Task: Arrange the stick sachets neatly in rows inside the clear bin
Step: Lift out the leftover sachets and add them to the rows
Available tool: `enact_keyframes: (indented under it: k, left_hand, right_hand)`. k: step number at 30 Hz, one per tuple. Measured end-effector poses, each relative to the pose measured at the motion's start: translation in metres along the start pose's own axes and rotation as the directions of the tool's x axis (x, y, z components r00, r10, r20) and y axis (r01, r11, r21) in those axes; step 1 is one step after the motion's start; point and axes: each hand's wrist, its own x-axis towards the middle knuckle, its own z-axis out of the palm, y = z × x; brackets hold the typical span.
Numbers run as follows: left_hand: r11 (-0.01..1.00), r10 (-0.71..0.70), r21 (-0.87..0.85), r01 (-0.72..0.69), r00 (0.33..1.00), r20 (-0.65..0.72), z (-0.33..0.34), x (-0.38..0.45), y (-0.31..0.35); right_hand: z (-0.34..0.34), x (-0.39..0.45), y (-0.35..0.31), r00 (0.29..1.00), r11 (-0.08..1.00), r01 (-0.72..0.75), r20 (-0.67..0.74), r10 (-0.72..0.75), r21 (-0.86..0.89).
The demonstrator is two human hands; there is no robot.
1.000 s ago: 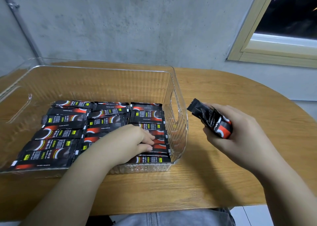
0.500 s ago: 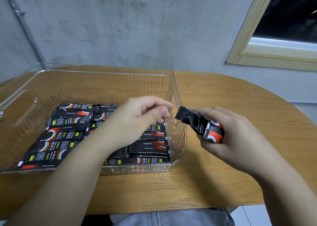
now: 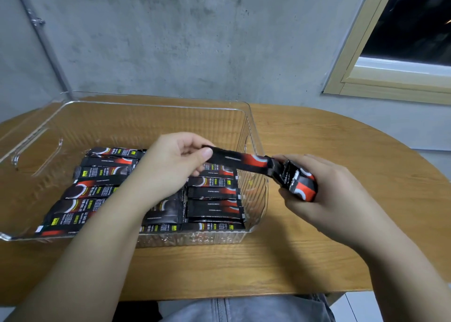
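A clear ribbed bin [image 3: 253, 136] stands on the wooden table, its near half filled with black-and-red stick sachets [image 3: 97, 192] laid flat in rows. My left hand [image 3: 170, 165] hovers over the bin and pinches one end of a single sachet [image 3: 241, 161], which stretches across the bin's right wall. Its other end still sits in the bundle of sachets [image 3: 299, 183] clutched in my right hand [image 3: 327, 197], just outside the bin's right side.
The wooden table [image 3: 341, 150] has a rounded right end and meets a grey concrete wall behind. A window frame [image 3: 366, 82] sits at the upper right. The far half of the bin holds no sachets.
My left hand rose from the rows in the bin, reached to the bundle and has drawn one sachet partly out toward the left. My right hand shifted slightly closer to the bin.
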Motion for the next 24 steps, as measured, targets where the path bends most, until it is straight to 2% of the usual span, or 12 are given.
enact_keyframes:
  k: [2, 5, 11, 17, 24]
  left_hand:
    - [0.993, -0.072, 0.090, 0.076, 0.996, -0.046, -0.009, 0.002, -0.015]
    - [0.951, -0.182, 0.245, 0.187, 0.982, -0.043, -0.009, 0.003, -0.034]
    - [0.856, -0.248, 0.461, 0.232, 0.968, -0.026, 0.016, 0.002, -0.048]
    - [0.755, -0.210, 0.638, 0.151, 0.978, 0.017, 0.019, -0.002, -0.044]
    - [0.677, -0.252, 0.736, 0.002, 0.940, 0.229, 0.024, -0.003, -0.042]
  right_hand:
    - [-0.002, -0.001, 0.005, 0.999, 1.000, -0.030, -0.024, 0.030, -0.001]
    - [-0.003, -0.003, 0.011, 0.997, 0.998, -0.058, -0.043, 0.058, -0.004]
    - [-0.001, -0.002, 0.015, 0.996, 0.997, -0.075, -0.050, 0.075, 0.006]
    - [-0.001, -0.005, 0.020, 0.993, 0.995, -0.095, -0.065, 0.097, 0.031]
    - [0.001, -0.004, 0.019, 0.994, 0.994, -0.102, -0.044, 0.104, 0.035]
